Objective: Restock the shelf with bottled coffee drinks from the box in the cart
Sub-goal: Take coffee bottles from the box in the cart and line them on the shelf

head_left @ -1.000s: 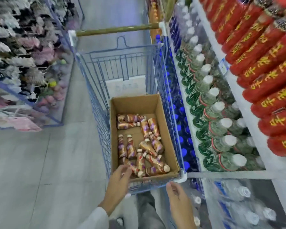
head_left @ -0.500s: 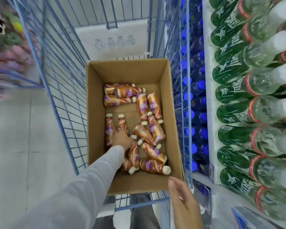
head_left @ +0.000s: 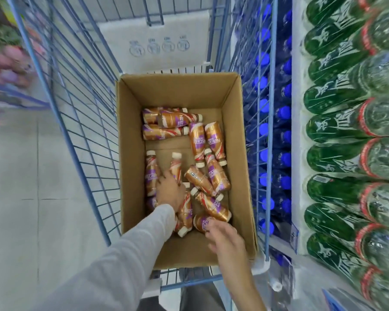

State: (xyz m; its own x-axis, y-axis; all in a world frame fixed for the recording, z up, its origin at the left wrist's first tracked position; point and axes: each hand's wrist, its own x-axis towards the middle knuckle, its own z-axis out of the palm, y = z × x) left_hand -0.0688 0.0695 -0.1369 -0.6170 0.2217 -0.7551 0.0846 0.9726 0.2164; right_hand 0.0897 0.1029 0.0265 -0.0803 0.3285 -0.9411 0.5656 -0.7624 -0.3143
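The right hand (head_left: 226,239) has been moved from the rim of the cart (head_left: 76,131) into the box (head_left: 130,153), fingers loosely spread, nothing held. The left hand (head_left: 170,191) lies on a bottle (head_left: 176,167) by the box's left wall; its grip cannot be told. The bottles (head_left: 211,140) are judged light and slick, and best gripped mid-body.

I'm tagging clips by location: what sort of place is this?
Most likely a supermarket aisle: a blue wire cart carrying a brown cardboard box, beside a white shelf packed with green-labelled clear bottles.

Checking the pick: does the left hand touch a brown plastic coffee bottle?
Touching. Head view: left hand curls over the brown plastic coffee bottle, no gap.
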